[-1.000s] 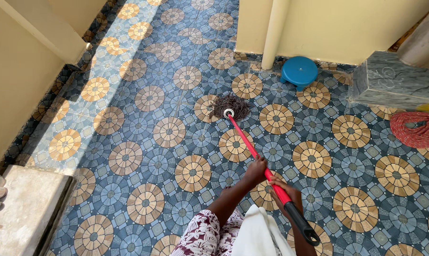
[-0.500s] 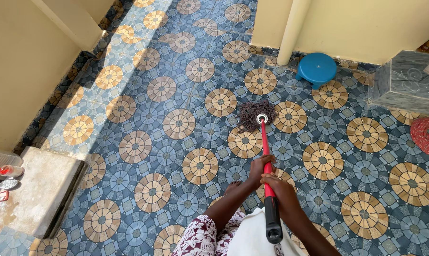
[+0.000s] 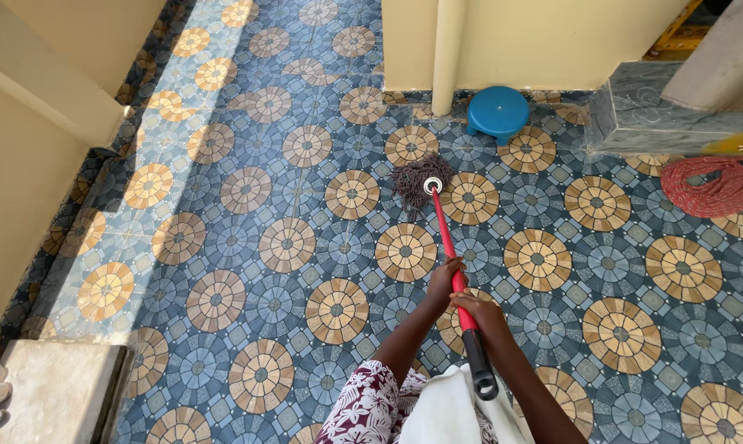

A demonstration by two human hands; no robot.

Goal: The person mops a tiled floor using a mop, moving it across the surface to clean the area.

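Red-handled string mop (image 3: pixel 445 238) sits mid-frame, both hands clamped on it, left hand (image 3: pixel 445 282) above right hand (image 3: pixel 476 312); I'd keep the dark head (image 3: pixel 419 175) flat on the patterned tile floor (image 3: pixel 248 205).

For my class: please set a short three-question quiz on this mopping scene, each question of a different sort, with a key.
1. True or false: both hands grip the mop handle.
2. Which hand is higher up the handle, nearer the mop head: left hand or right hand?
3. What lies on the floor at the far right? A) red coiled rope B) green bucket C) broom

Key: 1 true; 2 left hand; 3 A
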